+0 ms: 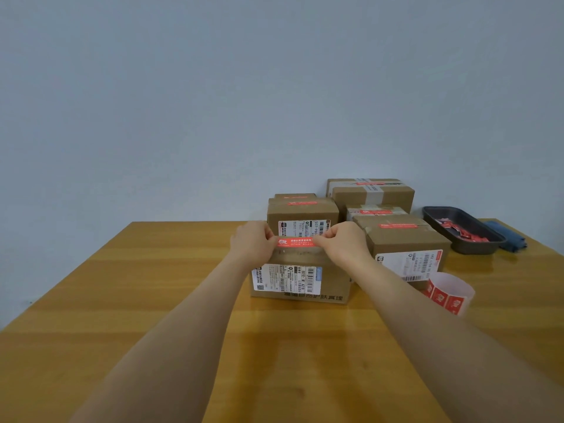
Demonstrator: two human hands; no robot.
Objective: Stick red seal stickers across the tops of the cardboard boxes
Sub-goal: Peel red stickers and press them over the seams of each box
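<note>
1. Your left hand (251,242) pinches the left end of the red seal sticker (295,242); fingers curled round that end.
2. Your right hand (341,243) pinches the right end of the same sticker, fingers curled in too.
3. The sticker is stretched flat between both hands, running left-right, over the top of the near box (300,279). Cannot tell if it touches the cardboard yet.
4. The near box sits on the wooden surface (152,300), centre of the scene, white shipping label with barcodes on its near face.
5. Just behind it, a second box (302,213) with a red sticker already on top and a label on its near face; another low box top (294,196) shows behind that, red strip on it as well.
6. Right of your hands, a larger box (406,239) with a red sticker across its top and a white label on its near face.
7. Further back on the right, 2 more boxes: a small one (377,211) and a taller one (372,192) against the wall, both with red strips on top.
8. Near right, a curled backing strip with red stickers (447,296) stands on the surface just beside your right forearm.
9. Far right, a dark tray (439,219) holds red scraps; a blue cloth (506,236) lies just beyond it.
</note>
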